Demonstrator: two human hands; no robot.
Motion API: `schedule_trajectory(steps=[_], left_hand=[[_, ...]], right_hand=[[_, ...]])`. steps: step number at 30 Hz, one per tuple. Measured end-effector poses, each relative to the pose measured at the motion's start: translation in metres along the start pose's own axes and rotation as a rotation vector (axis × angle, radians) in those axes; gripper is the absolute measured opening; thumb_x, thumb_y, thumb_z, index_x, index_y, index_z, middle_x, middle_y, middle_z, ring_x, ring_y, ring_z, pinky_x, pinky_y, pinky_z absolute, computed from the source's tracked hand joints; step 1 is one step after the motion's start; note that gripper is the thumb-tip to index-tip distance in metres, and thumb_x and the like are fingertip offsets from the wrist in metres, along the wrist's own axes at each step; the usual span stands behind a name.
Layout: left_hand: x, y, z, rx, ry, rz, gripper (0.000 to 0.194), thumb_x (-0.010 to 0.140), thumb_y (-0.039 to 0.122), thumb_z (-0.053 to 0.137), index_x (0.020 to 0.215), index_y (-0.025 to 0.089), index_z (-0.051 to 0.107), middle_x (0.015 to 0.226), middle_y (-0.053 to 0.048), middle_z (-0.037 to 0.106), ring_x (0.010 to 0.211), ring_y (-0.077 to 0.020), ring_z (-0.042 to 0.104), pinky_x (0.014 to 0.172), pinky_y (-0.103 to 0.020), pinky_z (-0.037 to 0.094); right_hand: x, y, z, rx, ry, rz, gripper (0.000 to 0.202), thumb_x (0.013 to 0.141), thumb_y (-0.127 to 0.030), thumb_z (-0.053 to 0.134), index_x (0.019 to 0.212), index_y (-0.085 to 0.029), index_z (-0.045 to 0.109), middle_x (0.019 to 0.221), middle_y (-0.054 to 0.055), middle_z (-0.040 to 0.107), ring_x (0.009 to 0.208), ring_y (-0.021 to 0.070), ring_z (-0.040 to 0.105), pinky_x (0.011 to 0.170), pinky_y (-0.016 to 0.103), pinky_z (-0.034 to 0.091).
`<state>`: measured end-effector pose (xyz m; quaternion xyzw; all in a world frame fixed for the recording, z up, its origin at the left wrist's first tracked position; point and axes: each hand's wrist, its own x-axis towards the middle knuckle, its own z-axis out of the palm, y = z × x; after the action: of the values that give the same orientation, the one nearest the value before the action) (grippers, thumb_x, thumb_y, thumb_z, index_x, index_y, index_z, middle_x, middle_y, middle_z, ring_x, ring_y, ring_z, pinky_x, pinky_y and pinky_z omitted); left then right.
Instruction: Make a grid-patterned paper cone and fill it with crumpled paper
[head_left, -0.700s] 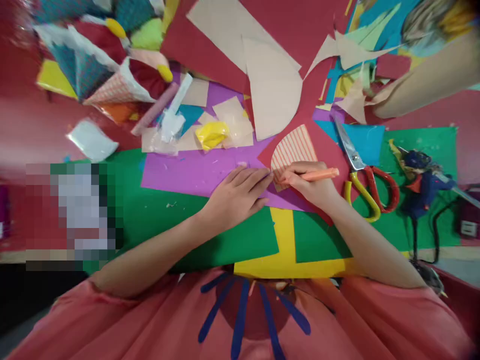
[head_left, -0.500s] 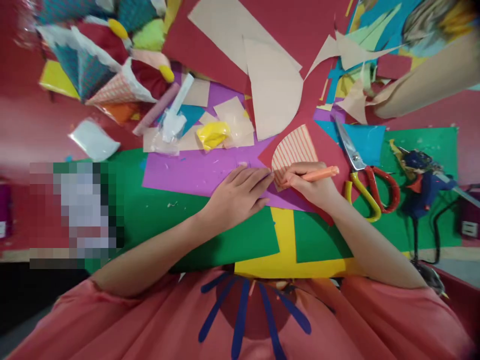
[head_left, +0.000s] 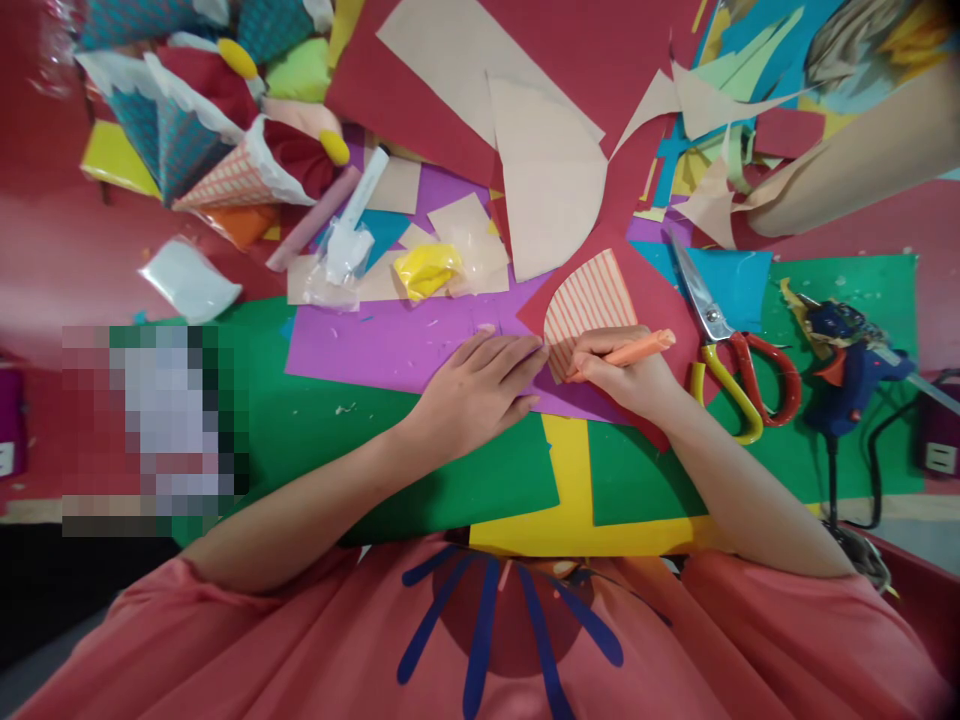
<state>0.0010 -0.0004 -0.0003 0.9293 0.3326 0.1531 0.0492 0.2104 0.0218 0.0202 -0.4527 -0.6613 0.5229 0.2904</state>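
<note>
Table (head_left: 45, 215) was kinda messy, scissors (head_left: 712, 317) near the right hand (head_left: 624, 375) pinching an orange marker (head_left: 640, 350) over striped paper (head_left: 592, 297), left hand (head_left: 476, 390) flat alongside.

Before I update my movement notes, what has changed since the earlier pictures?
The right hand, holding a slim orange marker, has moved the tip slightly rightward and nearer the person, at the curved orange-striped cream paper. Nothing was grasped or released. The left hand stays flat; the red-and-yellow-handled metal scissors lie unmoved.
</note>
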Motion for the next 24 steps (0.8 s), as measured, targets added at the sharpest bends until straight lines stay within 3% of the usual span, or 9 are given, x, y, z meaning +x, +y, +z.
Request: schedule_trajectory(steps=[7, 24], left_hand=[[0.0006, 0.0004, -0.0006, 0.006, 0.009, 0.002, 0.038, 0.095, 0.029, 0.047, 0.125, 0.008, 0.058, 0.120, -0.013, 0.066, 0.110, -0.0241, 0.061, 0.099, -0.043, 0.050], [0.0002, 0.0007, -0.0001, 0.002, -0.006, -0.004, 0.038, 0.095, 0.029, 0.047, 0.126, 0.009, 0.057, 0.122, -0.014, 0.065, 0.112, -0.0241, 0.061, 0.100, -0.043, 0.048]], right_hand=[[-0.0005, 0.0027, -0.0003, 0.085, 0.051, 0.057, 0.022, 0.074, -0.016, 0.052, 0.055, -0.018, 0.063, 0.059, -0.001, 0.068, 0.057, 0.0104, 0.062, 0.054, 0.021, 0.047], [-0.0003, 0.0022, 0.0007, -0.008, 0.022, 0.011, 0.025, 0.078, -0.020, 0.055, 0.055, -0.018, 0.061, 0.061, 0.001, 0.069, 0.060, 0.0115, 0.065, 0.056, 0.021, 0.047]])
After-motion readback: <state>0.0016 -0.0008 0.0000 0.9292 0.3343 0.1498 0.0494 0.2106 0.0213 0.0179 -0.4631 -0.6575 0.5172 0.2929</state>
